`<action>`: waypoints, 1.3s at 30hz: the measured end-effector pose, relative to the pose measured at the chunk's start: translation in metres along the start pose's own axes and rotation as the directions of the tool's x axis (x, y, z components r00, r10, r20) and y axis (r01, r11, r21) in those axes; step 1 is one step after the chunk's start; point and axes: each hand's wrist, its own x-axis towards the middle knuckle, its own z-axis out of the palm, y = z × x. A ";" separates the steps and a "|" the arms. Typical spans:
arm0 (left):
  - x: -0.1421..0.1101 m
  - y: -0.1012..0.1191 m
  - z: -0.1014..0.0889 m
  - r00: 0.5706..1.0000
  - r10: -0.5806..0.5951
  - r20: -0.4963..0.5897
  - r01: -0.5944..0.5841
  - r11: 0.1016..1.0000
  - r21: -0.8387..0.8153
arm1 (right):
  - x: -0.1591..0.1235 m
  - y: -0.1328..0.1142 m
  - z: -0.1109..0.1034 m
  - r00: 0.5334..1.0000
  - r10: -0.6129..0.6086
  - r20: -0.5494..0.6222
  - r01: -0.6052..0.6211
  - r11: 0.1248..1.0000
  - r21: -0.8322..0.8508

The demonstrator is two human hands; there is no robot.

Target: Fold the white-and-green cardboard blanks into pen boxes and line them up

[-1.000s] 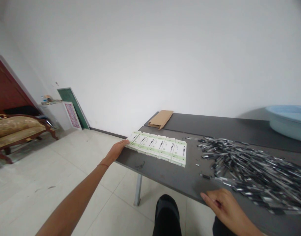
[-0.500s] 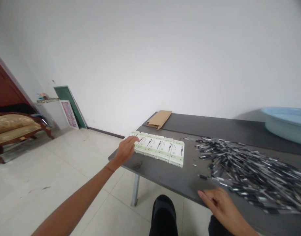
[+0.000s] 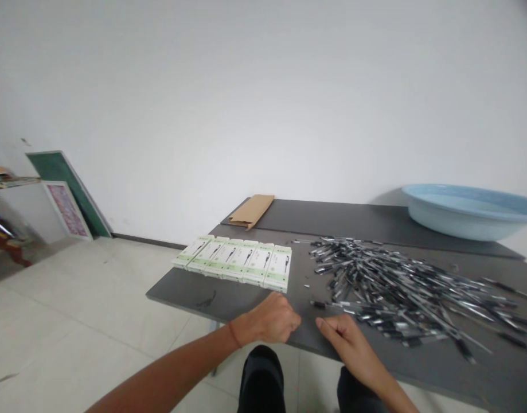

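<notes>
Six boxes point(image 3: 237, 261) lie free near the left edge of the surface point(image 3: 181, 289) — my left hand point(image 3: 275, 319) has quit them for the near edge, curled up like my right hand point(image 3: 348, 341) (nothing visible inside).

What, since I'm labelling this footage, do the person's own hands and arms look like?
The left hand and right hand are ungloved, and no sleeves show on the forearms. A thin reddish-brown band, perhaps a cord, circles the left wrist; none is visible on the right.
</notes>
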 end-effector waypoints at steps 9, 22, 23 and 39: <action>-0.001 -0.002 0.002 0.998 -0.046 0.038 0.050 0.994 -0.101 | 0.002 0.003 -0.002 1.000 0.022 -0.008 -0.022 0.997 0.071; -0.001 -0.001 -0.003 0.999 -0.028 0.044 0.033 0.991 -0.132 | 0.001 0.002 -0.005 1.000 0.024 0.005 -0.024 0.997 0.079; -0.001 -0.001 -0.003 0.999 -0.026 0.044 0.032 0.990 -0.134 | 0.001 0.002 -0.005 1.000 0.024 0.005 -0.024 0.997 0.078; -0.002 -0.001 -0.003 1.000 0.003 0.010 -0.002 0.988 -0.152 | 0.001 0.000 -0.004 1.000 -0.026 -0.002 0.026 0.998 0.064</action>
